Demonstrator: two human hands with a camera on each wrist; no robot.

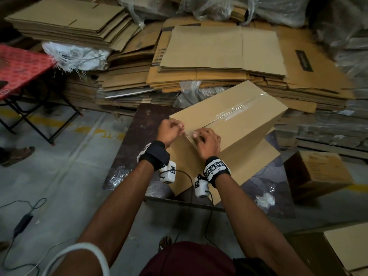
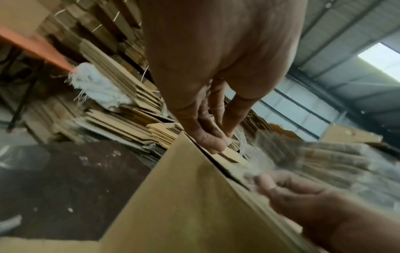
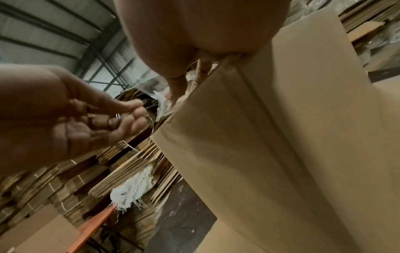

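Stacks of flattened cardboard (image 1: 219,56) fill the back of the scene, w/ a frayed white sack (image 1: 75,56) lying on them at left. In front sits a dark tabletop (image 1: 139,132), and on it, tipped up on a flat cardboard sheet (image 1: 258,156), is the closed cardboard box (image 1: 239,124), its top sloping toward the person. A smaller printed carton (image 1: 316,172) stands on the floor just right of the tabletop. Both hands meet at the box's near top edge, close together but apart. The left hand (image 1: 169,130) is off the box's left corner, thumb and first fingers (image 2: 214,142) pinched on the loose end of the clear tape (image 1: 233,111); its other fingers are curled in, as the right wrist view shows. The right hand (image 1: 207,142) lies over the near edge, fingers bent, tips on the same tape where it turns down the front face; in the left wrist view, blurred, thumb and forefinger seem to nip the strip. So a short stretch of tape spans btwn the two hands, right at the corner. The rest of the tape runs along the top seam, stuck flat, away from the fingers toward the far edge.
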